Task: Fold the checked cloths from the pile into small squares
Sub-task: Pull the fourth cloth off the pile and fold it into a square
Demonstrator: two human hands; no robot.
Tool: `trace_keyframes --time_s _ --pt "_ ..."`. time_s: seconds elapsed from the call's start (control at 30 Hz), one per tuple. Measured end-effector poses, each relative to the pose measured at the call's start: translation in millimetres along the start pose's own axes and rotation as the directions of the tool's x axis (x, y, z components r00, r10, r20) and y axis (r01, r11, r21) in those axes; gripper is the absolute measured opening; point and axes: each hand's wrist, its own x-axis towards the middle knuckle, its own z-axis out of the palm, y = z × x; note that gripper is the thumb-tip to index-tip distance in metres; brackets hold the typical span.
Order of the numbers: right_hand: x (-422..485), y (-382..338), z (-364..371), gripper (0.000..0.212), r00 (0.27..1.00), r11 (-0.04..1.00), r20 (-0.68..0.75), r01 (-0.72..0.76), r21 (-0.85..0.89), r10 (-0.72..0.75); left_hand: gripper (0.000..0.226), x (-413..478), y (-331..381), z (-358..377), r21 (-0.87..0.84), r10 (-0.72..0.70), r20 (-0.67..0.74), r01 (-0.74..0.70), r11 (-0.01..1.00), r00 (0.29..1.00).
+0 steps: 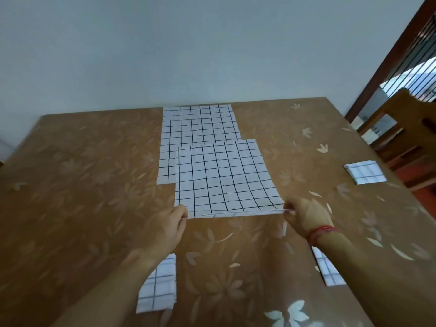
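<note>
In the head view, the white, black-checked cloth [221,178] lies flat on the brown flower-patterned bench [94,161], overlapping the pile of like cloths [198,123]. The left hand [165,230] and right hand [304,215] each hold a near corner in a pinching grip. For a clean fold, both corners should probably lift together and land on the far corners, grid lines matched; no writing is readable.

I record a plain pale wall [165,43] across the far side, evenly lit. A table [82,161] with a brown leaf-patterned covering fills the near ground, with glare on its near right part. At far right I note a dark wooden frame [390,60], a barred window [417,57] and a wooden chair [401,107] beside the table.
</note>
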Motion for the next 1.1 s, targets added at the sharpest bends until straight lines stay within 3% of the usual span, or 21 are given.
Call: trace_keyframes --time_s 0.4,0.53,0.67,0.93,1.03,1.1 --pt "-50 5 -29 0.013 0.979 0.993 0.2 -0.044 0.113 0.021 0.01 -35 14 -17 -0.039 -0.031 0.086 0.035 0.999 0.996" --pt "-42 1 -40 0.014 0.989 0.973 0.146 -0.026 0.231 -0.008 0.014 -25 8 -19 -0.025 -0.072 0.074 0.074 0.997 0.995" --pt "-28 -3 -45 0.022 0.997 0.944 0.015 -0.074 0.322 0.073 0.017 -5 6 -22 -0.033 -0.094 0.032 0.095 0.995 0.995" --pt "22 -12 -36 0.02 0.98 0.854 0.038 -0.188 0.486 0.194 0.017 55 -18 -13 0.021 -0.116 -0.062 0.117 0.993 0.991" --pt "51 -15 -20 0.019 0.964 0.827 0.038 -0.245 0.506 0.262 0.011 78 -24 -6 0.122 -0.052 -0.111 0.066 0.99 0.992" --pt "71 -18 -11 0.02 0.955 0.81 0.038 -0.271 0.52 0.295 0.023 88 -25 1 0.201 -0.003 -0.122 0.028 0.979 0.993"
